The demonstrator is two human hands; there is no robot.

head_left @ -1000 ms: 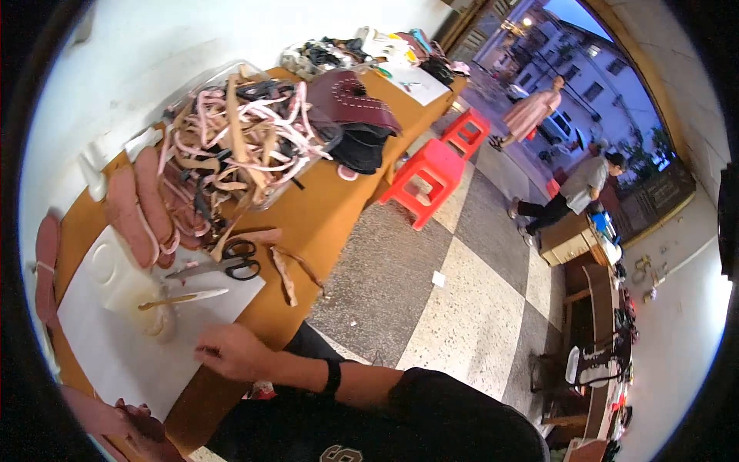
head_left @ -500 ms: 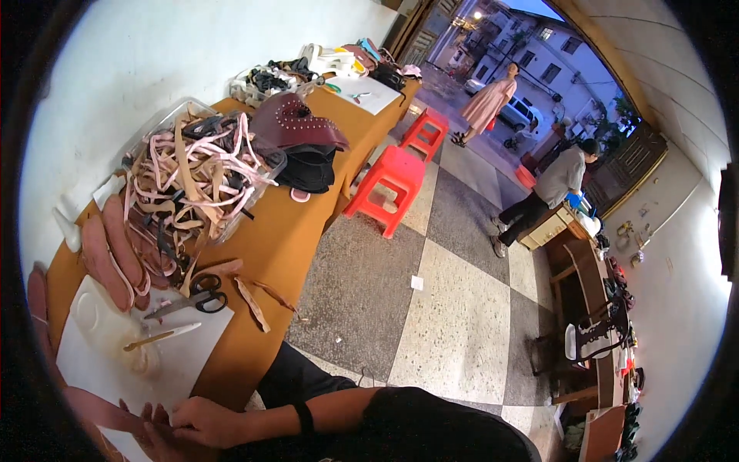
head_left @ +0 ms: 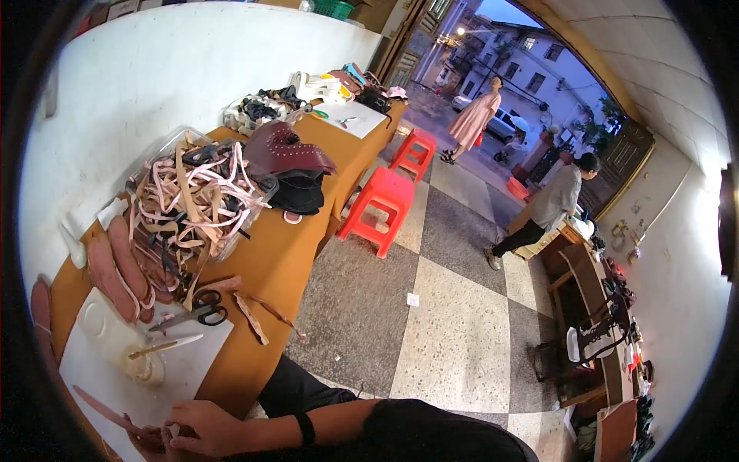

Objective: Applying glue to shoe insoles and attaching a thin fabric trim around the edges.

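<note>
One long wooden table point(head_left: 285, 254) runs along the wall, with a white sheet point(head_left: 100, 369) at its near end. Pile of pink straps point(head_left: 192, 200) sits further up, scissors point(head_left: 196, 310) just below. Right hand point(head_left: 202, 428) pinches a thin pink strip point(head_left: 108, 412) on the sheet; left hand point(head_left: 148, 443) mostly hidden, can't tell its grip.

white sheet point(head_left: 192, 369) bare ahead; jar point(head_left: 142, 368), scissors point(head_left: 196, 309) block beyond.

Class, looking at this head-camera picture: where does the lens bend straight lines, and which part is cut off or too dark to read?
Head view: the white wall and floor tiles curve toward the rim; black corners ring the picture; the right hand is cropped at the dim lower edge.
</note>
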